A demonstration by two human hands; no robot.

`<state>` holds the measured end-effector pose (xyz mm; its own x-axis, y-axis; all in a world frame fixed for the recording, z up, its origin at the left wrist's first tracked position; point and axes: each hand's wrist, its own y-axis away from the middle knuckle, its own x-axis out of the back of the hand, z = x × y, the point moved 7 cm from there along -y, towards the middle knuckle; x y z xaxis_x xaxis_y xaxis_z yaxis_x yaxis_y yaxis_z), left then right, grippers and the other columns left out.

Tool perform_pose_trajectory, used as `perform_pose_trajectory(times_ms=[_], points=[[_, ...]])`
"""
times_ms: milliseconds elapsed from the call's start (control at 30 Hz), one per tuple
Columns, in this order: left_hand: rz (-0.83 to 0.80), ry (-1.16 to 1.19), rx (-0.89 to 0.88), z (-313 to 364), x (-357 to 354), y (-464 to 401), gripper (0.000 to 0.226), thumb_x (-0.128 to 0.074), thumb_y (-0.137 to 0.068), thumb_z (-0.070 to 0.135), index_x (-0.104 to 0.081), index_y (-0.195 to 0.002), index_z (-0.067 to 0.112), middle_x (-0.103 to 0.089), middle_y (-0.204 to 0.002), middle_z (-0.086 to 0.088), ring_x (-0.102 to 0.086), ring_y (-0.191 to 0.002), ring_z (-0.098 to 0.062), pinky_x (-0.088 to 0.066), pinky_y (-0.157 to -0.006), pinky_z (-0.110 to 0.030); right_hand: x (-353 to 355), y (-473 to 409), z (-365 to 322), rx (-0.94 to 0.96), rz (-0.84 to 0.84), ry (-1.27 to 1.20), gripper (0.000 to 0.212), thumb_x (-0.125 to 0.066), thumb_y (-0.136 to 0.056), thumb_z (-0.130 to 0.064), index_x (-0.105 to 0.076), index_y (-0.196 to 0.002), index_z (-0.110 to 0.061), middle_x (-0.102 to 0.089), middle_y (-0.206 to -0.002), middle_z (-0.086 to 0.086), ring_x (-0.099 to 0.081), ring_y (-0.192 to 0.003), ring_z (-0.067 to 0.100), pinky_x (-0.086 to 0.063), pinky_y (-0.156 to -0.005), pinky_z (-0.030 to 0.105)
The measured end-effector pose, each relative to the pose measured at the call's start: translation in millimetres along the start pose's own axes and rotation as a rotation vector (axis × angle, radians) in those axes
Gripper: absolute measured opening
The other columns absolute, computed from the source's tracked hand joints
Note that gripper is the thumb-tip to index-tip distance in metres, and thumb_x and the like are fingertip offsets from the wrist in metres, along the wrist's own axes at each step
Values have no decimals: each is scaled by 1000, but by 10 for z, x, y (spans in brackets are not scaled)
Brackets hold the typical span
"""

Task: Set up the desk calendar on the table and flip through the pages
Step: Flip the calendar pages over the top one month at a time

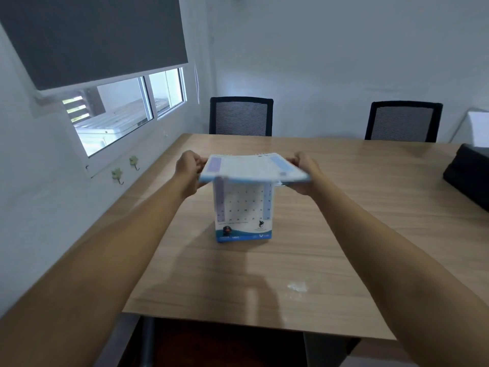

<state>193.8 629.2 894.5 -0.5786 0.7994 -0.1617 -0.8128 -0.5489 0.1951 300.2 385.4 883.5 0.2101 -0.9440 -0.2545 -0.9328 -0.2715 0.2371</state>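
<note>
A white and blue desk calendar [243, 210] stands upright on the wooden table [330, 207], its date grid facing me. One or more pages [251, 168] are lifted roughly level above it, slightly blurred. My left hand [189, 172] pinches the left edge of the lifted pages. My right hand [304, 172] grips their right edge. The spiral binding shows along the far edge of the lifted pages.
Two black mesh chairs [241, 116] [403, 121] stand behind the table's far edge. A black bag [468, 173] lies at the table's right edge. The wall with a window [124, 112] and small hooks [117, 174] runs along the left.
</note>
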Motion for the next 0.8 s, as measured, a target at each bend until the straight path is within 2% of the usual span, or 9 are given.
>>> perform_pose_trajectory(times_ms=[67, 133, 233, 267, 333, 400, 533, 667, 800], points=[[-80, 6, -13, 61, -56, -29, 31, -32, -88, 15, -61, -94, 5, -67, -95, -12, -62, -87, -26, -51, -70, -31, -113, -22, -81, 44, -68, -47, 34, -27, -98, -24, -57, -107, -12, -69, -101, 5, -61, -98, 26, -47, -77, 33], [-84, -103, -87, 118, -116, -97, 30, -36, -91, 15, -61, -105, 8, -66, -100, -7, -58, -97, -26, -49, -75, -33, -225, -66, -142, 140, -78, 69, 40, -27, -99, -25, -55, -126, -14, -63, -126, 2, -53, -118, 24, -43, -95, 39], [-6, -485, -340, 260, -216, -234, 32, -39, -95, 14, -62, -118, 11, -62, -118, -8, -54, -98, -24, -45, -75, -30, -428, -41, -224, 375, -91, 464, 45, -29, -101, -33, -44, -140, -15, -47, -145, 4, -41, -133, 23, -34, -108, 42], [16, -639, -427, 302, -243, -286, 37, -38, -94, 10, -61, -123, 10, -58, -130, -10, -54, -106, -26, -46, -77, -28, -483, -60, -217, 444, -101, 613, 47, -27, -102, -31, -39, -145, -16, -42, -149, 7, -36, -138, 25, -32, -111, 43], [0, -955, -524, 273, -276, -412, 45, -37, -92, 6, -54, -134, 11, -41, -151, -4, -40, -134, -25, -38, -100, -28, -530, -162, -138, 505, -97, 961, 51, -26, -101, -27, -24, -152, -20, -26, -158, 5, -20, -147, 27, -22, -118, 47], [-45, -1195, -564, 185, -295, -488, 50, -38, -94, 11, -42, -143, 12, -26, -159, -3, -22, -146, -22, -18, -117, -29, -551, -261, -51, 510, -81, 1298, 57, -25, -100, -29, -10, -155, -23, -7, -163, -2, -3, -150, 26, -13, -119, 51], [-157, -1404, -538, 22, -364, -519, 57, -36, -98, 18, -19, -152, 11, -8, -163, -4, -4, -150, -21, -5, -121, -32, -573, -364, 60, 497, -89, 1519, 63, -24, -100, -40, 3, -155, -22, 10, -163, -4, 11, -150, 21, 0, -117, 53], [-193, -1495, -523, -87, -362, -582, 67, -37, -98, 32, -6, -153, 11, -3, -163, -5, -1, -151, -19, -8, -122, -34, -532, -484, 178, 489, -89, 1585, 68, -22, -99, -50, 6, -154, -22, 11, -162, -4, 12, -150, 19, 4, -116, 55], [-174, -1453, -559, -135, -349, -618, 72, -42, -95, 40, -11, -152, 10, -17, -160, -7, -12, -149, -20, -21, -120, -39, -493, -550, 253, 519, -80, 1609, 70, -18, -98, -54, 9, -153, -22, 13, -162, -4, 13, -150, 18, 7, -116, 55]])
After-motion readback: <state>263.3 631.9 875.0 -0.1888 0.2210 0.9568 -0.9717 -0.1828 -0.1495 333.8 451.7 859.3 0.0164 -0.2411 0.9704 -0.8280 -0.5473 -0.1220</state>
